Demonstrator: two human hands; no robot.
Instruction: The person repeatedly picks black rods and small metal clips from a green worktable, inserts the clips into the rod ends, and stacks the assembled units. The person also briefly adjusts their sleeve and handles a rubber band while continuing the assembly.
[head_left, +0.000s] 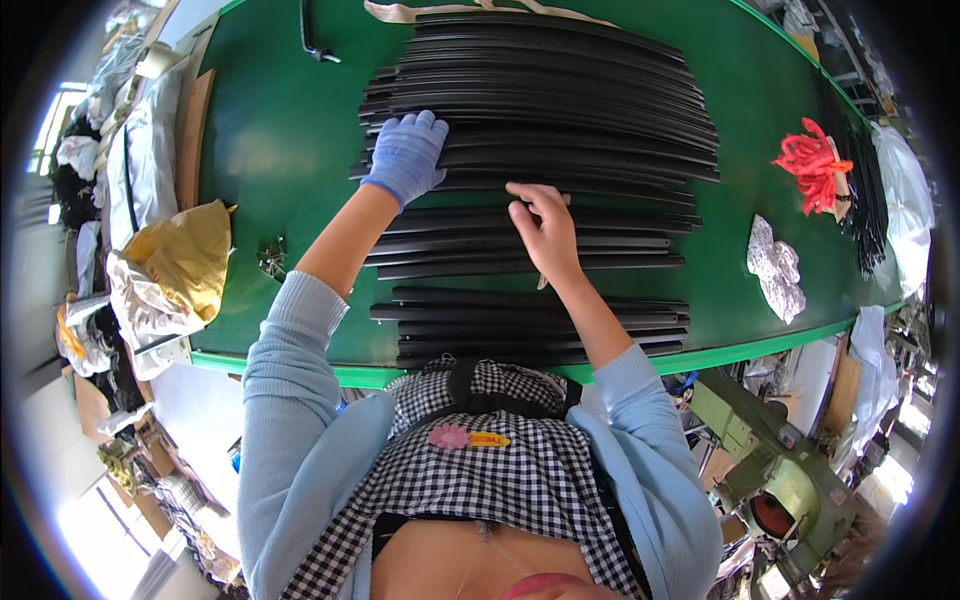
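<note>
Many long black strips [560, 110] lie side by side across the green table [280, 130]. My left hand [408, 155], in a pale blue glove, rests flat with spread fingers on the left ends of the strips. My bare right hand [545, 230] pinches at one black strip [620, 215] in the middle of the pile, and a small pale piece shows under its palm. A smaller batch of black strips [520, 325] lies closest to me at the table's front edge.
A red tangle of cord [812, 165] and a crumpled patterned cloth [775, 265] lie at the right. Crumpled gold foil [180, 255] and small metal clips [272, 258] sit at the left. A green machine [790, 480] stands lower right. Bags and clutter crowd the left side.
</note>
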